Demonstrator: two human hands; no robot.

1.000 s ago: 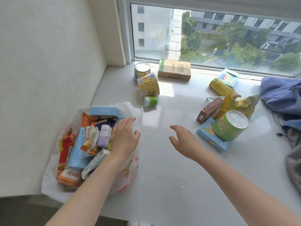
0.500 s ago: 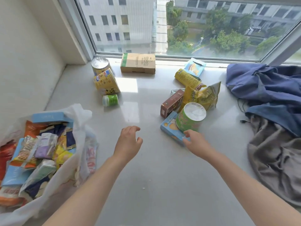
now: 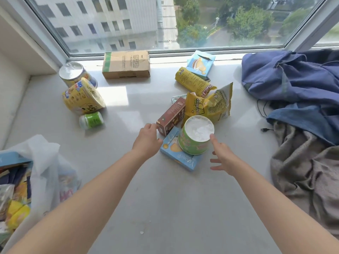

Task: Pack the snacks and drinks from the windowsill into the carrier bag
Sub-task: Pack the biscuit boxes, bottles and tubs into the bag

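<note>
In the head view, a pale windowsill is seen below a wide window, with both bare forearms stretched forward over it. The left hand is held with loosely curled fingers at the near end of a brown box; nothing is gripped by it, and whether the fingertips touch the box cannot be told. The right hand is spread wide and released, one fingertip lying against the rim of a green cup, which is not grasped. The cup, sealed with a white foil lid, is propped tilted on a flat blue box, just beside the brown box. Behind these, a crumpled yellow snack bag, a long yellow pack and a light blue carton are piled toward the glass. A cardboard box is set along the window frame. To the left, a yellow bowl is tipped on its side against a foil-topped tub, and a small green bottle is laid just in front of the bowl. The white carrier bag is placed at the lower left edge, well apart from both hands, with coloured packets visible inside. At the right, blue cloth and grey cloth are heaped.
</note>
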